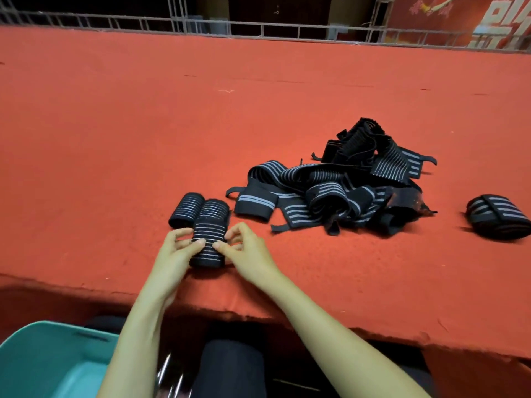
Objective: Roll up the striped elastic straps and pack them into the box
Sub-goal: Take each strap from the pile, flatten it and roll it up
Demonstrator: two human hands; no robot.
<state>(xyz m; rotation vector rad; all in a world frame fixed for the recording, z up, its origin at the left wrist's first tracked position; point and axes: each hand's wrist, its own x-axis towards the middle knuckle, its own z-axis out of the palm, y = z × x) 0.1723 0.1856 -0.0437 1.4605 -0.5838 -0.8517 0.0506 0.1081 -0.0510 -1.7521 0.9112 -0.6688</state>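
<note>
A rolled black strap with grey stripes point(209, 234) lies near the front edge of the red table. My left hand point(175, 251) pinches its left side and my right hand point(247, 251) pinches its right side. A second rolled strap point(185, 209) lies touching it on the far left. A loose pile of unrolled striped straps point(339, 185) sits to the right. Another rolled strap point(498, 216) lies alone at the far right. The teal box point(43, 360) stands below the table edge at the lower left, and what I see of its inside is empty.
The red cloth-covered table point(143, 124) stretches far back to a metal railing point(258, 28). My dark-trousered legs point(230, 366) are under the front edge, beside the box.
</note>
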